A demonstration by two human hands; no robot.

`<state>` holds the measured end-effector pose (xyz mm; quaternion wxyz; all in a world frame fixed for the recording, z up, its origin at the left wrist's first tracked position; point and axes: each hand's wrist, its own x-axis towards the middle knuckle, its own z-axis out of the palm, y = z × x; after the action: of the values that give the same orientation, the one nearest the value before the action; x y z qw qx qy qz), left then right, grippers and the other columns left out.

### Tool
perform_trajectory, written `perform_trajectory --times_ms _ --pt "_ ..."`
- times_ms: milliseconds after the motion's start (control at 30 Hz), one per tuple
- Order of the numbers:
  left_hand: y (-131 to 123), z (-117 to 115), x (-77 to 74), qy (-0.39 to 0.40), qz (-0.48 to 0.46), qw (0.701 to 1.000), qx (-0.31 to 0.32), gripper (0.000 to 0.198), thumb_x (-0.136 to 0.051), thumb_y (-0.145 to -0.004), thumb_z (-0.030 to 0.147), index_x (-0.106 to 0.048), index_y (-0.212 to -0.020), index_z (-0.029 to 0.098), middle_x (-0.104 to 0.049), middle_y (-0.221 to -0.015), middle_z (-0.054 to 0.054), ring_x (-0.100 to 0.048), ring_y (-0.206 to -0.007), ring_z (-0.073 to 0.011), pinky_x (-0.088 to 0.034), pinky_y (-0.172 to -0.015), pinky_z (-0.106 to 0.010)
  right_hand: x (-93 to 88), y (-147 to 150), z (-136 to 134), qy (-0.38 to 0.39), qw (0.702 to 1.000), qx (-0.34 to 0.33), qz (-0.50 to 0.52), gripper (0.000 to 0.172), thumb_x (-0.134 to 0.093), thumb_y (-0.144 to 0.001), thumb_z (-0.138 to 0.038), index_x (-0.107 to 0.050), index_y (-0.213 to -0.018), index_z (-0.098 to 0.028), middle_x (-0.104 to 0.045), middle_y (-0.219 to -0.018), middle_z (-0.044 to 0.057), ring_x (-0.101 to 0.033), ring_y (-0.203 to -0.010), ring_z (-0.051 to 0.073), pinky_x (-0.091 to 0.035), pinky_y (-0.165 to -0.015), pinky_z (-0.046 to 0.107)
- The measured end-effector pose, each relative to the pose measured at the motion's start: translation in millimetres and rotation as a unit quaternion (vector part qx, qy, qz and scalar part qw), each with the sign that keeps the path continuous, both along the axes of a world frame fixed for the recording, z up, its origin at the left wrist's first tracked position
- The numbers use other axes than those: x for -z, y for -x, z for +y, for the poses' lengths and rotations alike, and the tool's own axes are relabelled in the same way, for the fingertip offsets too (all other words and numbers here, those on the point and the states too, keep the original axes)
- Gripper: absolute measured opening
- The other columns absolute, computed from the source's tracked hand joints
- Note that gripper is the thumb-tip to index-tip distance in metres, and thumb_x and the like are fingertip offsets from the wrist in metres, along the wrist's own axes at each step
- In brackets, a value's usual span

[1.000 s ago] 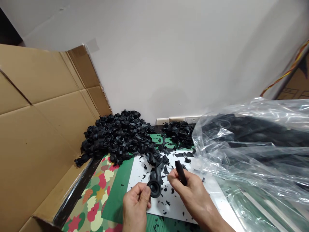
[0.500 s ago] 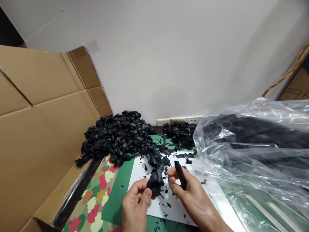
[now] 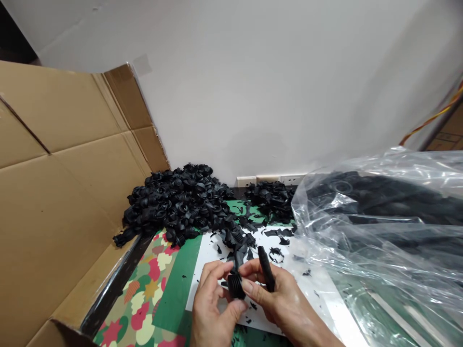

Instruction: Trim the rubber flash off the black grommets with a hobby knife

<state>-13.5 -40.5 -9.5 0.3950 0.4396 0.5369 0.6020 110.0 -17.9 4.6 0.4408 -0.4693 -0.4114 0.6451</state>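
Observation:
Between my two hands is a black ribbed rubber bellows, its pleats facing me. My left hand grips it from the left with thumb and fingers. From the other side, the thumb and fingertips of my right hand pinch its edge. A dark pen-like tool is tucked in my right hand, pointing up and away; its working tip cannot be made out. Under the hands lies a white sheet strewn with black rubber scraps.
A big heap of black rubber bellows rises at the back left, beside a cardboard box. Rubber trimmings are piled near the wall sockets. A clear plastic bag of black parts fills the right side.
The bellows has turned so its ribbed side shows rather than its round opening. My right hand has come in to touch it. A thin ring-shaped scrap now lies on the sheet.

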Motion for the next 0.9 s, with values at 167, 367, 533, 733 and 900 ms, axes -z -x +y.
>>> perform_trajectory --times_ms 167,367,533,733,900 --pt "4 2 0.1 -0.006 0.007 1.0 0.029 0.033 -0.072 -0.052 0.005 -0.075 -0.082 0.02 -0.061 -0.095 -0.005 -0.065 -0.076 -0.0202 -0.053 -0.064 -0.024 2.0 -1 1 -0.018 0.999 0.024 0.018 0.027 -0.069 -0.064 -0.035 -0.061 -0.082 -0.017 -0.061 -0.069 -0.001 -0.036 -0.041 0.006 -0.02 -0.038 0.02" --pt "12 6 0.7 0.016 0.001 0.998 0.06 0.03 -0.073 -0.054 0.006 -0.076 -0.081 0.019 -0.064 -0.092 -0.005 -0.064 -0.07 -0.0179 -0.052 -0.062 -0.023 3.7 -2 3 -0.024 0.999 0.024 0.027 0.023 -0.068 -0.063 -0.03 -0.057 -0.079 -0.018 -0.059 -0.071 -0.001 -0.034 -0.042 0.006 -0.021 -0.038 0.02" --pt "4 3 -1.9 0.028 -0.076 0.997 0.007 0.026 -0.075 -0.054 0.014 -0.074 -0.08 0.017 -0.069 -0.081 -0.006 -0.063 -0.068 -0.0181 -0.049 -0.055 -0.021 5.2 2 2 -0.028 0.998 0.044 0.025 0.023 -0.068 -0.064 -0.031 -0.055 -0.077 -0.018 -0.058 -0.071 -0.001 -0.035 -0.045 0.006 -0.022 -0.039 0.02" --pt "2 1 -0.1 0.055 -0.113 0.992 -0.015 0.03 -0.079 -0.053 0.022 -0.072 -0.082 0.015 -0.071 -0.066 -0.005 -0.055 -0.052 -0.0123 -0.042 -0.044 -0.018 5.9 4 1 -0.014 0.998 0.047 0.03 0.027 -0.07 -0.061 -0.034 -0.053 -0.076 -0.019 -0.057 -0.067 -0.002 -0.034 -0.043 0.006 -0.019 -0.038 0.02" --pt "4 1 0.7 0.049 -0.126 0.99 -0.027 0.03 -0.081 -0.051 0.023 -0.073 -0.079 0.015 -0.071 -0.066 -0.005 -0.058 -0.056 -0.0143 -0.045 -0.048 -0.019 7.5 4 2 -0.006 0.998 0.039 0.045 0.028 -0.072 -0.06 -0.034 -0.052 -0.074 -0.019 -0.056 -0.063 -0.004 -0.033 -0.04 0.005 -0.015 -0.037 0.02"
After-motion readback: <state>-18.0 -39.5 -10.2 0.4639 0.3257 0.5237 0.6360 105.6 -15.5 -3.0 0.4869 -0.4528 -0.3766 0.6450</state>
